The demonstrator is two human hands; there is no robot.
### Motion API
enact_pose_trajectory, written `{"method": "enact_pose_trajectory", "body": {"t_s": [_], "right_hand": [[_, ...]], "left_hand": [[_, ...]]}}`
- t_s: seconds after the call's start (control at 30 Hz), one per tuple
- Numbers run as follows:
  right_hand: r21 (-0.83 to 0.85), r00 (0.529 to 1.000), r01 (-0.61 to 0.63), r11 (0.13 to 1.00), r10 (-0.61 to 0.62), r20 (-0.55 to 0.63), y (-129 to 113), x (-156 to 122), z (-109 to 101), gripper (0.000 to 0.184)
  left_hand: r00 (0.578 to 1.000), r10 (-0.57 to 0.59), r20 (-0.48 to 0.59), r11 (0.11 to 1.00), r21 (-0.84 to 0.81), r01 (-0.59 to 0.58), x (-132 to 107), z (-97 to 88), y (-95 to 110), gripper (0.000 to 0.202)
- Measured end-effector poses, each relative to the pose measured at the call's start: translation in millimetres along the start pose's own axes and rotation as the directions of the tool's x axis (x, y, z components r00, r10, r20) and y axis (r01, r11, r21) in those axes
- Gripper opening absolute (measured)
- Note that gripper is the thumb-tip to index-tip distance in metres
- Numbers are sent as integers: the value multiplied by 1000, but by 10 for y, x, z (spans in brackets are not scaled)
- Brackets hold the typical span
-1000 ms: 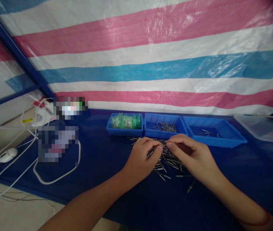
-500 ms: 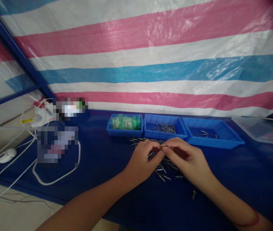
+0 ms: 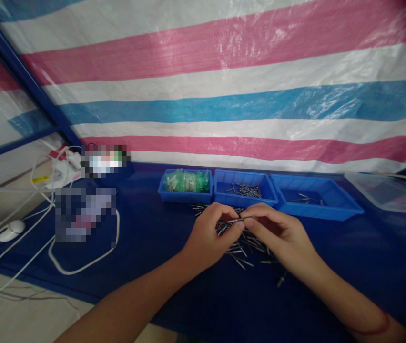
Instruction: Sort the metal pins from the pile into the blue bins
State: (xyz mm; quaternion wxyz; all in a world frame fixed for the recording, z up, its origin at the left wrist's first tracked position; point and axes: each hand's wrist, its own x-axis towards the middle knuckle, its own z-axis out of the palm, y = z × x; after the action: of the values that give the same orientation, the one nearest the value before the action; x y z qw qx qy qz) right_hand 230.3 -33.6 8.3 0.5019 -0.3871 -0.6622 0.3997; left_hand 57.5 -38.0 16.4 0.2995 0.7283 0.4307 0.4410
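Observation:
A heap of small metal pins (image 3: 246, 245) lies on the dark blue table cover (image 3: 160, 247), just in front of three blue bins. My left hand (image 3: 208, 236) and my right hand (image 3: 281, 236) meet above the heap, fingertips pinched together. Between them they hold one thin metal pin (image 3: 239, 220) lying level. My left hand also grips a small bunch of pins under its fingers.
Of the blue bins, the left bin (image 3: 186, 185) holds green plastic parts, the middle bin (image 3: 244, 189) holds several pins, and the right bin (image 3: 313, 199) has a few. A clear tray (image 3: 389, 193) sits far right. White cables (image 3: 63, 257) and a white mouse (image 3: 10, 229) lie at left.
Both hands have drawn together and risen slightly off the heap. A single pin now shows stretched between their fingertips.

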Motion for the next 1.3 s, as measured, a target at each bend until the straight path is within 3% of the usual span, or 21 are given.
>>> {"method": "enact_pose_trajectory", "body": {"t_s": [0.2, 0.33, 0.43, 0.5, 0.57, 0.7, 0.77, 0.87, 1.0, 1.3], "right_hand": [[38, 999, -41, 998, 40, 33, -38, 17, 25, 7], [-60, 998, -37, 998, 39, 43, -60, 7, 40, 13], [-196, 999, -21, 980, 12, -50, -34, 56, -80, 20], [-327, 985, 2, 945, -59, -164, 12, 127, -264, 21], [-514, 942, -4, 858, -170, -290, 82, 210, -516, 23], [-811, 834, -227, 539, -323, -448, 278, 336, -1045, 24], [-883, 850, -289, 369, -326, -414, 382, 366, -1231, 29], [-908, 854, -321, 269, -332, -400, 473, 382, -1342, 37], [-924, 858, -214, 318, -391, -333, 409, 370, -1221, 37], [-903, 913, -39, 429, -352, -207, 237, 311, -832, 24]], "left_hand": [[1000, 7, -29, 1000, -24, -8, 14, -21, 49, 10], [1000, -5, -13, 1000, -17, 5, 7, -14, 25, 14], [999, 9, 31, 999, 35, -10, -6, -5, -17, 23], [991, 80, 105, 989, 113, -92, -15, -4, -35, 29], [959, 169, 228, 951, 217, -219, -27, -4, -40, 32], [842, 294, 453, 819, 335, -466, -77, 14, -30, 40], [780, 344, 523, 754, 341, -561, -111, 37, -32, 41], [732, 371, 572, 695, 352, -627, -152, 80, -52, 34], [746, 373, 552, 674, 391, -627, -170, 123, -89, 22], [787, 373, 491, 635, 483, -603, -174, 161, -106, 12]]}}
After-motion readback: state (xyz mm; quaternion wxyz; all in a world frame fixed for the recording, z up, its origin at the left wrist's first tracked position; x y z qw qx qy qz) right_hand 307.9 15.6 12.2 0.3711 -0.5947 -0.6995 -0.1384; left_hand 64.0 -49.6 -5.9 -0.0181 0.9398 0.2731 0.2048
